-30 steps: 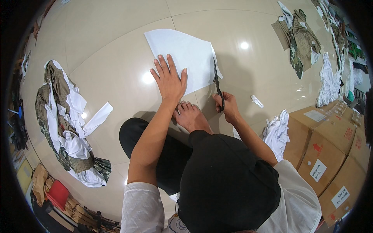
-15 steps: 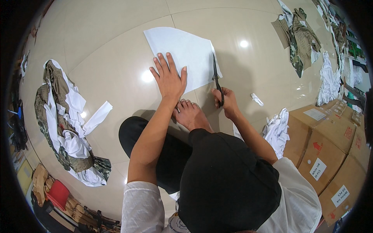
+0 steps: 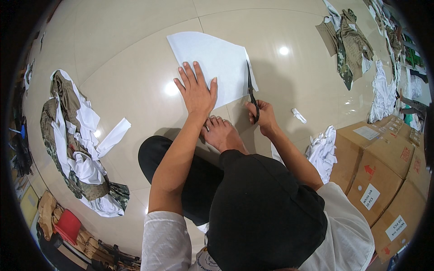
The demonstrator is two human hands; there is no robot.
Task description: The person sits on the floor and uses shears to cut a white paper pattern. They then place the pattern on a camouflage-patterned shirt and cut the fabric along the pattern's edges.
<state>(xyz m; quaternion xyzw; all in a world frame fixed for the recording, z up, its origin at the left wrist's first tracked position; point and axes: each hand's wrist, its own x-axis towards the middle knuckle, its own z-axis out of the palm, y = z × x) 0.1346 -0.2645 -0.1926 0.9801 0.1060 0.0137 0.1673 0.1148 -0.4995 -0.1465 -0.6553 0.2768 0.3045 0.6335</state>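
Observation:
A white sheet of cloth or paper (image 3: 222,61) lies flat on the tiled floor. My left hand (image 3: 198,90) presses on its near left part, fingers spread and holding nothing. At the sheet's right side my right hand (image 3: 263,116) grips black-handled scissors (image 3: 252,89) by their loops, with the blades pointing away from me. The blades run along the sheet's right edge, and a narrow strip (image 3: 253,74) shows to their right. My bare foot (image 3: 224,136) rests just below the sheet's near edge.
Camouflage and white cloth pieces (image 3: 83,149) lie heaped at left; more camouflage cloth (image 3: 348,43) lies far right. A small white scrap (image 3: 299,115) and crumpled white cloth (image 3: 322,153) sit right of my arm, beside stacked cardboard boxes (image 3: 377,167). A red item (image 3: 68,226) is at lower left.
My right hand and the scissors have shifted very slightly forward and left along the sheet's edge. My left hand and the sheet stay in place.

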